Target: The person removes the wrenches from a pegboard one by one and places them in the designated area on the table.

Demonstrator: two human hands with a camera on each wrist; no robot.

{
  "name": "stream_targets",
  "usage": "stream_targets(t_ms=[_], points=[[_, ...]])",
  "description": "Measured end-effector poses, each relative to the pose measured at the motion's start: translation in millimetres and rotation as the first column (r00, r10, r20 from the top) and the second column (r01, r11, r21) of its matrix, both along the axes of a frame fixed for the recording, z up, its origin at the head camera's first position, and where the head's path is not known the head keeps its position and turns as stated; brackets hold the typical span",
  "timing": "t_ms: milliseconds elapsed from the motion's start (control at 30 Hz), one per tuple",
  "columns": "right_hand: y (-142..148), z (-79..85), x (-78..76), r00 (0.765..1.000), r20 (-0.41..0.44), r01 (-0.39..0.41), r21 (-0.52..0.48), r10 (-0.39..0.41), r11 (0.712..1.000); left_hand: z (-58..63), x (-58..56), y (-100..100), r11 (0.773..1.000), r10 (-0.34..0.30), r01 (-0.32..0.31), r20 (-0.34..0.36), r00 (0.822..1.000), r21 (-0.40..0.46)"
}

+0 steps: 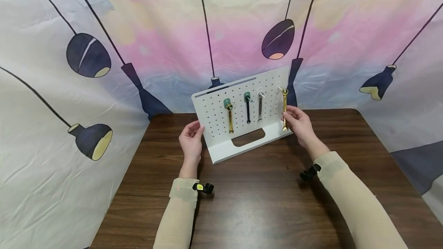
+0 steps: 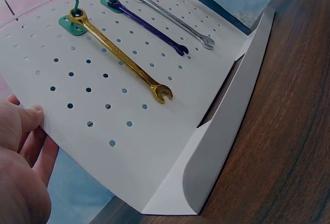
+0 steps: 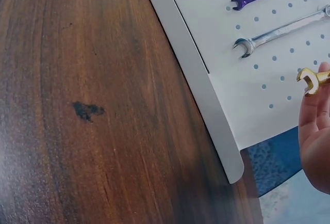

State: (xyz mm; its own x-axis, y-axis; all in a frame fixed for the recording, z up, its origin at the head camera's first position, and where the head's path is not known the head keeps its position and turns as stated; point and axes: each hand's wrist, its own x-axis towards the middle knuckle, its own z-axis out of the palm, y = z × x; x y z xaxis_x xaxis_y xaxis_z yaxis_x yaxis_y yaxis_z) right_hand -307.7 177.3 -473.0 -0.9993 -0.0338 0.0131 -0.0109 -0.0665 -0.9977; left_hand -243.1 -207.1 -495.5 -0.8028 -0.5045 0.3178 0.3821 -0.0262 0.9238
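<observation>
A white pegboard stand [image 1: 216, 126] stands tilted back on the table. My left hand [image 1: 191, 139] pinches its left edge, thumb on the front face [image 2: 31, 118]. In my right hand [image 1: 302, 126] is a gold combination wrench [image 1: 285, 107], held by its lower part, ring end up, right at a white hook [image 1: 279, 88] near the board's right edge. Three more wrenches hang by their ring ends: a gold one [image 2: 121, 53] and a purple one [image 2: 149, 28] on green hooks, and a silver one [image 2: 172, 18] on a white hook.
The brown wooden table [image 1: 256, 203] extends in front of the board. Behind it hangs a cloth backdrop [image 1: 166, 41] printed with lamps. The board's base has a wide cutout [image 1: 248, 138]. A dark mark [image 3: 87, 110] shows on the tabletop in the right wrist view.
</observation>
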Motion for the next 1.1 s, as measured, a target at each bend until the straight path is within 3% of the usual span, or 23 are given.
stream_targets(t_ms=[667,1100], points=[[3,4.9,3.1,1.0,0.001,-0.02,-0.015,0.02,1.0,1.1,-0.2,1,1.0,0.002,-0.002,0.003,1.0,0.014],[4,14.4,7.1,0.999,-0.022,-0.052,-0.108,0.05,0.993,-0.4,0.9,0,1.0,-0.002,0.002,0.012,1.0,0.005]])
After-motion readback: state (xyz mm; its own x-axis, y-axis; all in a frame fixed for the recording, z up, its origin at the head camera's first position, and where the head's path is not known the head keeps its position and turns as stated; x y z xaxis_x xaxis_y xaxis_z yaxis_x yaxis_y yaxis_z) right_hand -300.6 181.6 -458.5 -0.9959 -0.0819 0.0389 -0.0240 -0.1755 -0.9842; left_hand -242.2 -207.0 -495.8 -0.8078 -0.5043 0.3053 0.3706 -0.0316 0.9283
